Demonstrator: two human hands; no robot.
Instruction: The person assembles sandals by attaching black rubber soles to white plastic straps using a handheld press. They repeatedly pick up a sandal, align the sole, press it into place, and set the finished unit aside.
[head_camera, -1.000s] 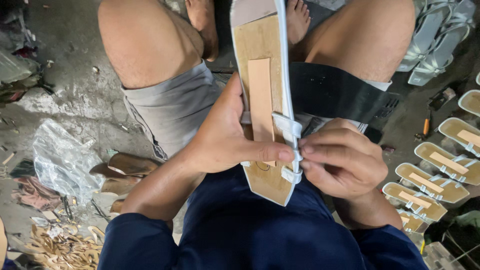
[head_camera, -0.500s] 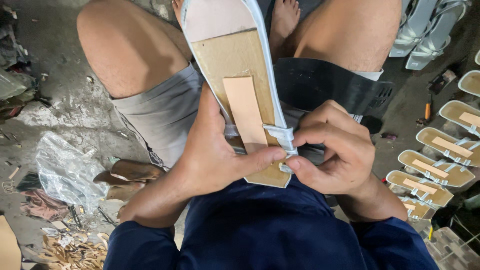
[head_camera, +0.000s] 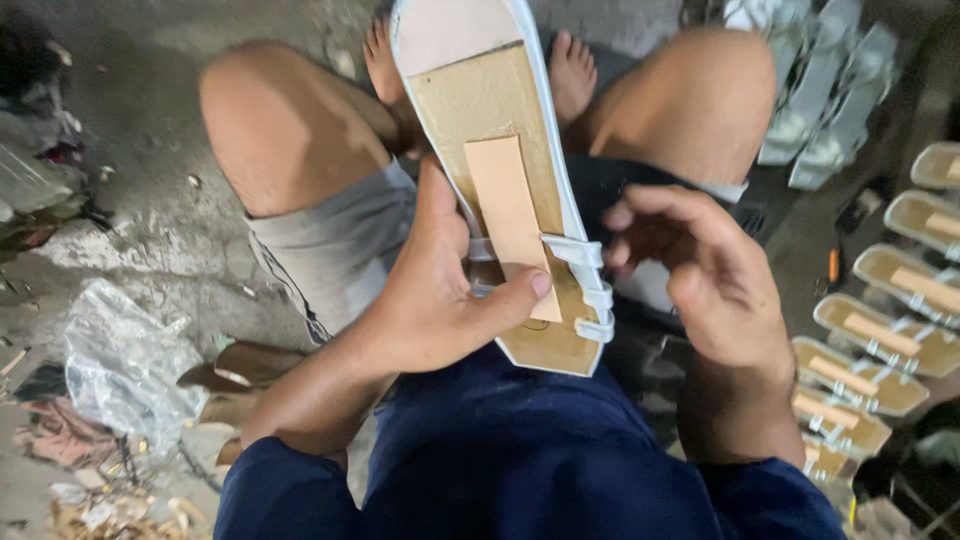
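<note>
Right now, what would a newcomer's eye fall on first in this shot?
First, the long sandal sole at centre, held underside up over the lap: tan board with a paler strip and white straps folded across it. The left hand holds it, thumb pressing on the strip, while the right hand hovers open just beside the straps. At the right edge, a row of similar finished soles lies on the floor.

1 sandal sole (head_camera: 500, 180) in 2 hands, left hand (head_camera: 440, 300) and right hand (head_camera: 700, 280); 6 matching soles (head_camera: 880, 340) lined up right; 1 crumpled plastic bag (head_camera: 120, 360).
</note>
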